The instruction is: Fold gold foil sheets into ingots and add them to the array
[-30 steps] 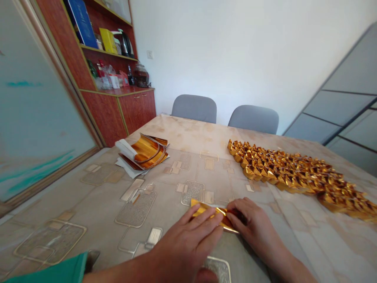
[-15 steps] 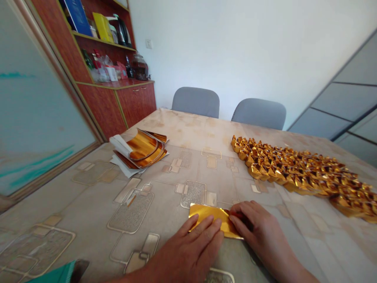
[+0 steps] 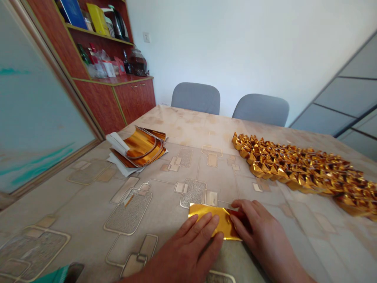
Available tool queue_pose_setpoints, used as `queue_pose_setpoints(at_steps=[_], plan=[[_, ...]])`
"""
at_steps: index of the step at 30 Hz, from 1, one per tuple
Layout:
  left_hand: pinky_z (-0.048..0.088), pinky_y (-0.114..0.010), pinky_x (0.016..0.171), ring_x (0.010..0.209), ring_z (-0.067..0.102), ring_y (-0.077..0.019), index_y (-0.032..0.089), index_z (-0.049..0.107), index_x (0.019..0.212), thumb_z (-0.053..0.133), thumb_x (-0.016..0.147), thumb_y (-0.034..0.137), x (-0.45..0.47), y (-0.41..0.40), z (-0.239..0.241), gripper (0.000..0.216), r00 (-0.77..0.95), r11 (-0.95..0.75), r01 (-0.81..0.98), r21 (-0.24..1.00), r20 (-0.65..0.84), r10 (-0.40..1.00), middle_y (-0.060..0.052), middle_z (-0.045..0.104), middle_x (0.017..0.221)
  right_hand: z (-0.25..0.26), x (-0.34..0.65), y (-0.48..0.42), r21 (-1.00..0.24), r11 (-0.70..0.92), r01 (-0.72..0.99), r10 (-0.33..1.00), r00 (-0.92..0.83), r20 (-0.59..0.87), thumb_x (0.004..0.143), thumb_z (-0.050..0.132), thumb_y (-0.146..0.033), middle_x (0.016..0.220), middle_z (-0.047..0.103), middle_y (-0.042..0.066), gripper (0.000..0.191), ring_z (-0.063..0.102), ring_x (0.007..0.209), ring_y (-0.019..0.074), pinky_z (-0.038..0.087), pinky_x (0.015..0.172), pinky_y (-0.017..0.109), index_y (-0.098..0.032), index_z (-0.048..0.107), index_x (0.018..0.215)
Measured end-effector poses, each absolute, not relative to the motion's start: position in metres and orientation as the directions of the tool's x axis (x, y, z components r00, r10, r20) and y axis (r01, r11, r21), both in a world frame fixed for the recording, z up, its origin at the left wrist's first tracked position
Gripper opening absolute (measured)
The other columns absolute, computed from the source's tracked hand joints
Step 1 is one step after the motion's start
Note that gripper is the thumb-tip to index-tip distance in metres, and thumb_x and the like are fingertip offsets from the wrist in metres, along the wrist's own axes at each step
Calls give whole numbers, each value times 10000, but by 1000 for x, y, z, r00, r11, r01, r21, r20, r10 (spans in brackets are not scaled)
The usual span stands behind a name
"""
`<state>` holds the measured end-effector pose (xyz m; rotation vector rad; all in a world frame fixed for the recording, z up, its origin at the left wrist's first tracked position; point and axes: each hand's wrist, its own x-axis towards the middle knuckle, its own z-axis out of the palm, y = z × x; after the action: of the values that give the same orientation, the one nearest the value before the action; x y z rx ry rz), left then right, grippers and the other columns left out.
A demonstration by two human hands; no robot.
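A folded sheet of gold foil paper (image 3: pixel 214 220) lies flat on the table (image 3: pixel 165 188) near the front edge. My left hand (image 3: pixel 188 251) rests on its near edge with fingers stretched flat, pressing it down. My right hand (image 3: pixel 262 236) touches the paper's right end with its fingers extended over the fold. Neither hand lifts the paper off the table.
A long heap of several folded gold paper ingots (image 3: pixel 300 169) lies at the right. A curled stack of gold sheets (image 3: pixel 138 147) sits at the left. Two grey chairs (image 3: pixel 196 97) stand at the far side; a wooden cabinet (image 3: pixel 118 98) stands at the back left.
The gold paper now lies flatter on the table than a second ago. Both hands have shifted slightly along it while pressing; the view has tilted a little.
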<state>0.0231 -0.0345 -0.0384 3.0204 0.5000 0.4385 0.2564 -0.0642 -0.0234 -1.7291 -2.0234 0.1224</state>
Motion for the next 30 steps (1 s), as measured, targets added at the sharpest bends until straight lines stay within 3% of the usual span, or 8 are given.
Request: queue_pose_setpoints(at_steps=[4, 7, 9, 13, 19, 23, 30], plan=[[368, -484, 1132, 1417, 360, -331, 123, 399, 1442, 492, 963, 194, 22, -35, -37, 494, 913, -929, 309, 203, 211, 349, -204, 407, 1512, -22, 256, -62, -246, 203, 948, 928, -106, 356, 920, 517, -220, 896, 640, 64, 77, 616, 798, 252, 508, 694, 387, -224, 565, 980], [337, -541, 1135, 1436, 299, -374, 112, 356, 1474, 593, 912, 414, 22, -34, -29, 680, 928, -896, 310, 317, 103, 357, -233, 318, 1548, -13, 253, -63, -146, 235, 961, 885, -150, 440, 942, 493, -232, 937, 639, 94, 114, 592, 830, 277, 480, 721, 422, -204, 589, 998], [321, -567, 1135, 1443, 272, -391, 107, 348, 1481, 627, 864, 514, 22, -34, -22, 789, 930, -868, 329, 372, 30, 365, -245, 283, 1558, -8, 247, -68, -118, 318, 941, 853, -230, 468, 970, 454, -213, 916, 654, 86, 158, 588, 800, 258, 462, 710, 400, -201, 611, 987], [272, -550, 1167, 1467, 223, -356, 111, 345, 1490, 579, 889, 534, 21, -37, -13, 771, 919, -828, 351, 437, 11, 395, -223, 256, 1576, -9, 228, -88, -95, 515, 852, 761, -404, 507, 1019, 372, -198, 887, 713, 50, 273, 611, 790, 216, 460, 763, 354, -193, 645, 1003], [270, -531, 1176, 1459, 247, -361, 124, 365, 1490, 684, 830, 486, 22, -39, -4, 817, 902, -811, 410, 418, -51, 430, -207, 256, 1579, -18, 220, -111, 28, 443, 896, 767, -395, 505, 1034, 334, -242, 1002, 747, 58, 344, 646, 877, 231, 486, 831, 361, -182, 672, 1032], [240, -508, 1191, 1466, 231, -347, 146, 362, 1498, 619, 859, 560, 20, -35, -1, 804, 906, -818, 403, 410, -56, 419, -187, 236, 1588, -11, 228, -114, 92, 409, 908, 760, -395, 516, 1039, 357, -341, 1022, 751, 59, 363, 650, 898, 247, 517, 803, 372, -174, 676, 1082], [176, -501, 1206, 1483, 201, -301, 219, 268, 1535, 650, 849, 543, 9, -24, 10, 849, 931, -863, 364, 350, -103, 350, -129, 217, 1602, -6, 230, -116, 31, 430, 902, 786, -391, 479, 1037, 368, -349, 1003, 744, 53, 357, 646, 891, 242, 554, 781, 367, -191, 686, 1074]])
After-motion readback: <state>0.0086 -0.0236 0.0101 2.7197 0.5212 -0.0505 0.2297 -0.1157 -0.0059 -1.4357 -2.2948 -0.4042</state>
